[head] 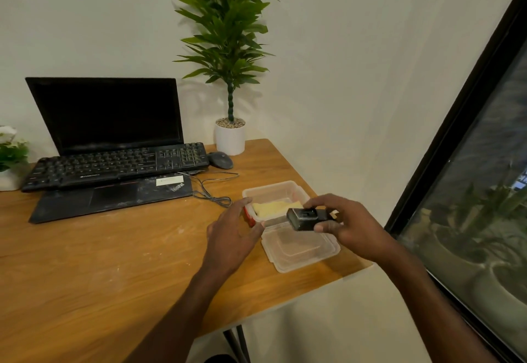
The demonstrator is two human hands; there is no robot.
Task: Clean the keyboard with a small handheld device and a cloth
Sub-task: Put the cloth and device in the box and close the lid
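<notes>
Over the clear plastic container (296, 191), we are gripping the small black handheld device (306, 218) in our right hand (346, 227); left hand (232, 233) hovering with relaxed fingers. Fetching step; next we judge carrying it to the black keyboard (114, 164).

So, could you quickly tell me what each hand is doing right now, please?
Left hand: open, fingers relaxed beside the plastic container, holding nothing.
Right hand: gripping the small black device.
</notes>
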